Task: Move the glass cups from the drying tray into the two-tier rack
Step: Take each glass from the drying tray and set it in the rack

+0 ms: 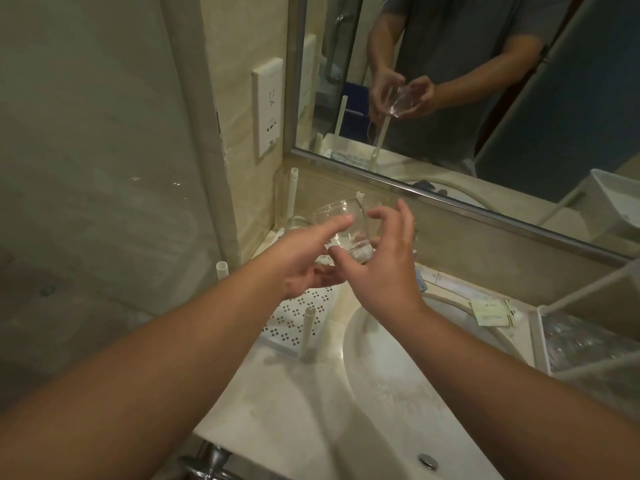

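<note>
From the head camera, the glass cup point(341, 230) was held up in the air over the far end of the perforated drying tray point(301, 318), lying on its side rather than upright: its long axis ran from the thick base at about 4 o'clock to the open rim at about 10 o'clock. The left hand point(304, 268) carried it, the forefinger laid nearly straight along the near wall and the remaining fingers curled beneath, so the grip looked light rather than clamped; the thumb's place could not be told. The right hand point(384, 268) stood at 3 o'clock of the cup with its fingers spread and relaxed, the thumb touching or just beside the base and the fingertips point(403, 209) arched past the far side, holding nothing firmly. Both hands were equally close to the cup, but the two-tier rack point(588, 344) lay well apart at 4 o'clock of the cup, on the right hand's side, so a hand-over to the right looked the likely coming move, with the base as the end it would take. A second glass point(296, 223) sat at 9 o'clock of the cup, at the tray's back corner. The sink basin point(391, 393) lay between tray and rack, under the likely path. The mirror point(485, 81) repeated the hold from the front.
</note>
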A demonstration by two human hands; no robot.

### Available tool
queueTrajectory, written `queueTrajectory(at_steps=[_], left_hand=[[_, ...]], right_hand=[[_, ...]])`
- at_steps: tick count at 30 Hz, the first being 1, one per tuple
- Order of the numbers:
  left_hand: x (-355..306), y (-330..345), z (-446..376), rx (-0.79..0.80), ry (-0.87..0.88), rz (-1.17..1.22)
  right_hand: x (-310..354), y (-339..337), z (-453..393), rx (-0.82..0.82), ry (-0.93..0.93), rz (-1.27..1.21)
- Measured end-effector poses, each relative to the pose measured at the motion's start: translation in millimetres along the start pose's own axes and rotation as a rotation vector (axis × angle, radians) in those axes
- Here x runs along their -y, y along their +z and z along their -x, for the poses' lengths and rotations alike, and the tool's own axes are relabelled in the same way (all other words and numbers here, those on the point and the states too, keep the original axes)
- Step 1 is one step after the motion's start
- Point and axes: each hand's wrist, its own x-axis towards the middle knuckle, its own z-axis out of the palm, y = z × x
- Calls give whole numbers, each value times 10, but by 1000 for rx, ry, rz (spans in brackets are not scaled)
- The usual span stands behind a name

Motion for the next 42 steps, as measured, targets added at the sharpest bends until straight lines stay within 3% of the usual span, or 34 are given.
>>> queueTrajectory(at_steps=[8, 19, 42], left_hand=[[168, 240, 12, -23, 141, -85], [459, 887, -54, 75, 282, -192], [1657, 3235, -302, 364, 71, -448]], right_hand=[[-144, -235, 27, 98, 155, -84], [-544, -710, 267, 18, 214, -133], [-2221, -2476, 1334, -217, 564, -100]])
